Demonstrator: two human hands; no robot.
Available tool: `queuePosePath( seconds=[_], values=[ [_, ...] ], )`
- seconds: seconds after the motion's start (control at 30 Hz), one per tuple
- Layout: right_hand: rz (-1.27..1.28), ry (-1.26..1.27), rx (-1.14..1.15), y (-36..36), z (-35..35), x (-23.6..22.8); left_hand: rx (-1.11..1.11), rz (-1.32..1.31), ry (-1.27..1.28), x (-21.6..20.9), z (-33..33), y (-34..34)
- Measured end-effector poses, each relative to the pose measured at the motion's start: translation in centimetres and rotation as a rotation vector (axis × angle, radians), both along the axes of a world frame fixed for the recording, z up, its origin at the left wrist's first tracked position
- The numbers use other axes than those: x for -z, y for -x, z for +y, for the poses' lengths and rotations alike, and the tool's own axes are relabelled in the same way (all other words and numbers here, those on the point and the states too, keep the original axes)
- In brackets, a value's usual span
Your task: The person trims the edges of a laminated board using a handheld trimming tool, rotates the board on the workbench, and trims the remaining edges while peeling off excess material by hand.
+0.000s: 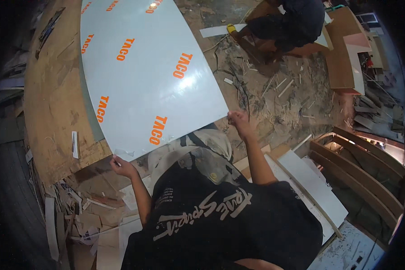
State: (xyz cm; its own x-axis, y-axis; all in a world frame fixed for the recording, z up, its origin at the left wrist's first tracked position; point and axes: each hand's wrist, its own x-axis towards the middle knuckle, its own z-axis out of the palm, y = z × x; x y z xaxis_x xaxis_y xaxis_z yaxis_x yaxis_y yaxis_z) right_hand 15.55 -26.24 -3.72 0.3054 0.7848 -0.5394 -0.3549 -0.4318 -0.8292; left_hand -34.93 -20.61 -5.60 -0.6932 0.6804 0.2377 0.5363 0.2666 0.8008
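Note:
A large white laminate sheet [144,81] with orange lettering stretches away from me, over a wooden board [54,112] on the left. My left hand [123,166] pinches the sheet's near left corner. At the near right corner, the fingers of my right hand [241,122] are closed on the sheet's edge. Both arms reach forward, and the near edge lies just in front of my legs. Where the sheet's far end rests is cut off by the top of the view.
Another person [297,22] crouches at the upper right, by a brown wooden panel [342,63]. Offcuts [283,87] and a dark cable [243,87] litter the floor. Wooden frame ribs [360,166] and white panels [310,184] are at right; scrap [85,216] piles up at lower left.

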Motion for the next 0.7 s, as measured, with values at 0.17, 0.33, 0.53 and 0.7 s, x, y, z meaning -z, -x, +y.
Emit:
queuePosePath(
  seconds=[0.17,0.33,0.53,0.7],
  values=[
    [-0.057,-0.011,0.122,1.8,-0.5,0.0,0.019,-0.017,-0.046,0.9,0.1,0.6],
    [-0.064,-0.033,0.158,2.4,0.0,-0.4,0.002,-0.057,-0.060,0.6,0.4,0.1],
    [-0.062,-0.048,0.238,3.0,-0.2,0.0,0.008,-0.064,-0.072,0.8,0.3,0.1],
    [-0.067,-0.098,0.278,3.3,0.0,0.5,-0.005,-0.023,-0.070,1.1,0.2,0.4]
  ],
)
